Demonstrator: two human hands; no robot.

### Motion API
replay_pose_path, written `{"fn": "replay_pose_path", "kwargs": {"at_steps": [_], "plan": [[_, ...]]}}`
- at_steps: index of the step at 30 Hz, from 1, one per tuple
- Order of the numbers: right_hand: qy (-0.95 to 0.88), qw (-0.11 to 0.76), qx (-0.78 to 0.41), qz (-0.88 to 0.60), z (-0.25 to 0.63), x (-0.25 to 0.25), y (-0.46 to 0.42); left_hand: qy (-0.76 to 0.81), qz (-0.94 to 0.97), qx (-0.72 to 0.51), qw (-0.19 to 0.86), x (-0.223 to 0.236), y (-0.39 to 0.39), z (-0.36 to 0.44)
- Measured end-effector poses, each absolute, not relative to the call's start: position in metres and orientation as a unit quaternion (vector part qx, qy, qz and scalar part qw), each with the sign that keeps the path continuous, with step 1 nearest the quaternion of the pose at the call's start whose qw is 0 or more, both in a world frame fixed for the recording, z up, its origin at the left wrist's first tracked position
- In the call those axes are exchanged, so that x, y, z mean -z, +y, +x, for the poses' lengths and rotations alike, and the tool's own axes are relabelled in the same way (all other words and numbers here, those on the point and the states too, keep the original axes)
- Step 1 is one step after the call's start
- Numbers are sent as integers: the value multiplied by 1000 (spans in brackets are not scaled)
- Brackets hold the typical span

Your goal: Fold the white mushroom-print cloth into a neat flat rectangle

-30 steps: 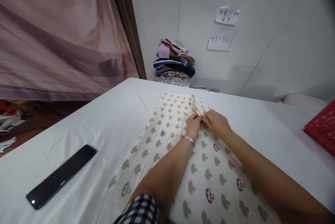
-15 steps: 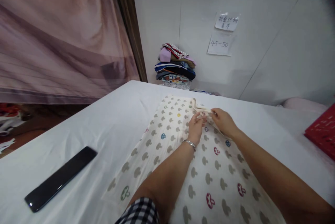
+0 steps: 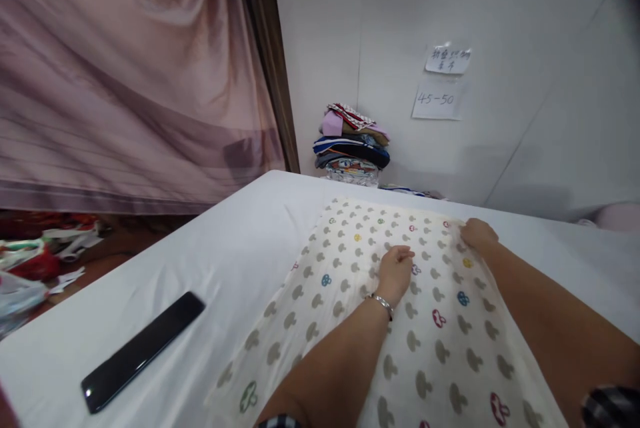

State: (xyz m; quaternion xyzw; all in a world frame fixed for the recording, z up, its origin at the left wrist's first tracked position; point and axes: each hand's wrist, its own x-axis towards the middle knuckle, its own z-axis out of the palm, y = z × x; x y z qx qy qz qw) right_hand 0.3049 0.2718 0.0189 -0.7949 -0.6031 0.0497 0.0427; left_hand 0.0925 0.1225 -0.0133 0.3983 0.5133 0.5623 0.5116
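Note:
A cream cloth (image 3: 380,295) printed with grey, red, blue, yellow and green mushrooms lies spread over the white-covered table. My right hand (image 3: 479,235) is closed on its far right corner. Over the middle of the cloth is my left hand (image 3: 396,271), with a silver bracelet at the wrist. Its fingers are curled together and nothing shows in them. Whether it touches the fabric is hard to tell.
On the left of the white table (image 3: 220,248) lies a black phone-like slab (image 3: 145,348). A stack of folded fabrics (image 3: 353,145) stands against the back wall. A pink curtain (image 3: 125,81) hangs at the left, with clutter (image 3: 40,258) below it.
The folded-over far right part of the cloth is now spread out flat. My right hand has moved right with the corner; my left hand has let go of the cloth's edge.

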Motion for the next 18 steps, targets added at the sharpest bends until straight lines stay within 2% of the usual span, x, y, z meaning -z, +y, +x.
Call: {"fn": "replay_pose_path", "kwargs": {"at_steps": [5,7,9,12,15,18], "plan": [[-601,66,-49,-795,308,-5,270,498,343,-565,561,13,125,89],[-610,76,-51,-787,310,-3,270,505,320,-531,601,3,136,80],[-613,84,-54,-784,311,-1,269,552,361,-478,580,-13,157,63],[-608,95,-58,-786,311,2,268,681,468,-418,377,-40,194,19],[-600,101,-63,-791,310,5,269,753,474,-366,272,-53,220,-37],[-589,97,-63,-800,308,9,272,810,470,-296,188,-47,235,-83]]}}
